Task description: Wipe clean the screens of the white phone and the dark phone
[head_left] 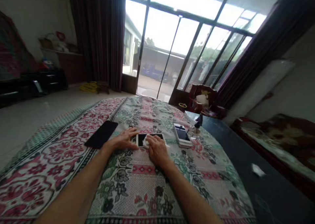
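A white-framed smartphone (140, 139) with a dark screen lies flat and sideways on the patterned tablecloth (147, 181). My left hand (124, 139) is at its left end, thumb near the lower edge and fingers near the upper one, steadying it. Over the screen, my right hand (157, 148) presses a white wipe (145, 142), mostly hidden under its fingers; whether it is tissue or cloth I cannot tell. To the right rests a stack of white phones (182, 135), the top one screen up. A black flat tablet-like slab (102, 134) lies left of my left hand.
A small dark figurine (198, 122) stands beyond the phone stack. The cloth ends on the right at a bare dark tabletop (236, 152), where a crumpled white tissue (258, 170) lies. Behind the table are a carved wooden chair (203, 97) and glass doors (157, 60).
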Available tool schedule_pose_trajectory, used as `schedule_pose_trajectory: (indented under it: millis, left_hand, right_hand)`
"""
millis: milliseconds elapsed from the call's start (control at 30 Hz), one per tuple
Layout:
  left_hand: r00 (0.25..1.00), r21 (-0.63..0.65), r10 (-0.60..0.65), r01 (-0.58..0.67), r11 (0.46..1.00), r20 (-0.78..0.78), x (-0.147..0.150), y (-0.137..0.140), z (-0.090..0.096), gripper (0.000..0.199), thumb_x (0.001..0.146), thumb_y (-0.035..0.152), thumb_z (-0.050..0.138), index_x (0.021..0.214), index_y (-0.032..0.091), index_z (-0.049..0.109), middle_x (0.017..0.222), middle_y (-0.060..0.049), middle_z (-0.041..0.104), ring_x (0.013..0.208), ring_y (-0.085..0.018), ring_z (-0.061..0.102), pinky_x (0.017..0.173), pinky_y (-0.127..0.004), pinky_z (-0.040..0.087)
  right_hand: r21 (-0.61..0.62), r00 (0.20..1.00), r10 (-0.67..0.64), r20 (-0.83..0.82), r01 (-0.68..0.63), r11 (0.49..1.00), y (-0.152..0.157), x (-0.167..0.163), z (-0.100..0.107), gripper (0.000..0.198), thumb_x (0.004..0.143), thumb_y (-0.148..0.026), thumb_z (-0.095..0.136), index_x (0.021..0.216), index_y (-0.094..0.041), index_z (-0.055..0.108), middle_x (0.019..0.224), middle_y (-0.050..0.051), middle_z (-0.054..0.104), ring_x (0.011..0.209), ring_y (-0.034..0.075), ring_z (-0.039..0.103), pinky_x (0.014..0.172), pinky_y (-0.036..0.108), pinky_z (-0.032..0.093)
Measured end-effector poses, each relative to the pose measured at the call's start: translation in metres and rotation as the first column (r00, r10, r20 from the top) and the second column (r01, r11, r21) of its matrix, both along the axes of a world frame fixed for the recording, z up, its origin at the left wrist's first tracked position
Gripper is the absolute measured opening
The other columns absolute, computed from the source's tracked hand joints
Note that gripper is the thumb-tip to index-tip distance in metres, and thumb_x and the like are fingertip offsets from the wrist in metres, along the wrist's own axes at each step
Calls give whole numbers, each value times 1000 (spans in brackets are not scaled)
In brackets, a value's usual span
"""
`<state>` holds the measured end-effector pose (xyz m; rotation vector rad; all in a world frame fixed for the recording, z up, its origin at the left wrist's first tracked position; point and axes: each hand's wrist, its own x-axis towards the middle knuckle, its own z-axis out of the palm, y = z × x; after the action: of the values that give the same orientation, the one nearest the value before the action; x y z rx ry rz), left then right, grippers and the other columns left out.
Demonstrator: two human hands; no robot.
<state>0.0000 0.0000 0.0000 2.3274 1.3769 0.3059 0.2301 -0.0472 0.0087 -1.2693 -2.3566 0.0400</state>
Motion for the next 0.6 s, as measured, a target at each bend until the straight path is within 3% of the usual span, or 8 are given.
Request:
schedule_pose_trajectory:
  millis: [267,600]
  left_hand:
    - [998,28,15,-13,1000,-55,1,0,0,81,72,52,67,143,23,40,157,-9,24,145,-29,17,116,-40,19]
    - [999,9,-4,4,1000,-36,-2,3,-1,88,69,59,69,143,20,40,157,-11,23,145,-31,15,116,-40,19]
  right_hand:
    - [-18,981,185,51,-185,983,-13,-15,4,37,88,-13,46,120,-27,59,134,-1,56,115,21,45,94,36,36]
    - [-20,970,235,-61,-236,972,-5,0,-2,40,81,-4,50,105,-29,69,122,-2,65,108,20,51,93,36,38]
